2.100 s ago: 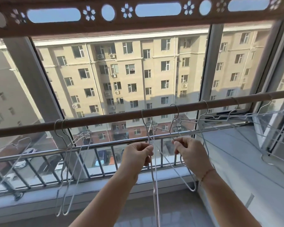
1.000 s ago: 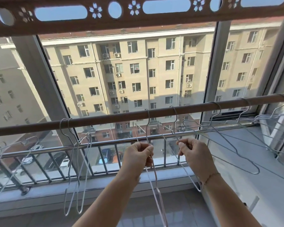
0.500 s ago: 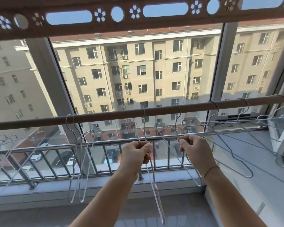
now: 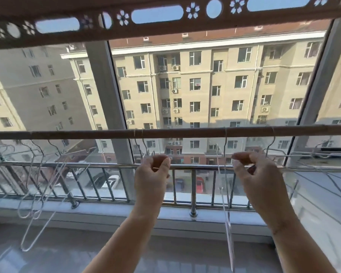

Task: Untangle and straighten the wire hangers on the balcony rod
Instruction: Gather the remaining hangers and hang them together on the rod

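The brown balcony rod (image 4: 185, 133) runs level across the view. Several thin wire hangers hang from it. My left hand (image 4: 152, 180) is curled just below two hooks (image 4: 138, 134) and pinches a thin wire there. My right hand (image 4: 258, 180) is curled on the wire of a hanger whose hook (image 4: 273, 134) sits further right. Between my hands one hanger (image 4: 225, 213) hangs free, edge-on and straight down. A loose bunch of hangers (image 4: 37, 194) dangles at the left. Another bunch (image 4: 323, 154) lies tilted at the right.
A steel railing (image 4: 106, 165) stands behind the rod, with the window sill (image 4: 106, 211) below it. A grey window post (image 4: 110, 95) rises left of centre. A carved brown valance (image 4: 165, 28) crosses the top. Apartment blocks show through the glass.
My view has swung left along the rod. My left hand has let go of the edge-on hanger, which now hangs free, and moved to the pair further left. My hands are wider apart.
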Tool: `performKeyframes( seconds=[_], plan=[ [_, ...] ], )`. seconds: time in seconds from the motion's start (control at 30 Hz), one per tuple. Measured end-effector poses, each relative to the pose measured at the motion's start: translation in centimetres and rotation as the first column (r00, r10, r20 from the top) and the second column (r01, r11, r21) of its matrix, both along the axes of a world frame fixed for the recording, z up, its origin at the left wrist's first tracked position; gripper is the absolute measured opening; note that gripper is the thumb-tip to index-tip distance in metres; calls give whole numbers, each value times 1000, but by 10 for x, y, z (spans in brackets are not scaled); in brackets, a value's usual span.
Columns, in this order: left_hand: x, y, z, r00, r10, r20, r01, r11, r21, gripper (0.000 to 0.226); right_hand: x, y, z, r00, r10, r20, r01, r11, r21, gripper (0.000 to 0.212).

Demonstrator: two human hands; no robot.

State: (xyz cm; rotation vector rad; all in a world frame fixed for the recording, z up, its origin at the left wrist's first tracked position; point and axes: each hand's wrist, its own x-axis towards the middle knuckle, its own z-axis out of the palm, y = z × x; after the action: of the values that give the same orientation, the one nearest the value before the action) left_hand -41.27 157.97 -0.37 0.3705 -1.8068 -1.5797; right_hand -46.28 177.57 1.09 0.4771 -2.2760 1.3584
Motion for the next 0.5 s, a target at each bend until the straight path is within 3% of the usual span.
performKeyframes(
  seconds=[0.1,0.2,0.37,0.5],
  plan=[
    [7,-43,-1,994,101,-39,-102,995,-10,3,13,-56,-2,984,159,75,-160,987,8,13],
    [7,-81,-8,995,73,69,-73,997,-6,7,14,-113,-15,965,209,157,-214,977,14,7],
    [1,-128,-18,939,-185,290,170,982,78,21,9,-182,-37,942,215,259,-213,976,-35,11],
    [-1,-141,-12,880,-383,282,333,919,212,17,10,-207,-44,942,160,295,-139,986,-93,16]
  ],
)
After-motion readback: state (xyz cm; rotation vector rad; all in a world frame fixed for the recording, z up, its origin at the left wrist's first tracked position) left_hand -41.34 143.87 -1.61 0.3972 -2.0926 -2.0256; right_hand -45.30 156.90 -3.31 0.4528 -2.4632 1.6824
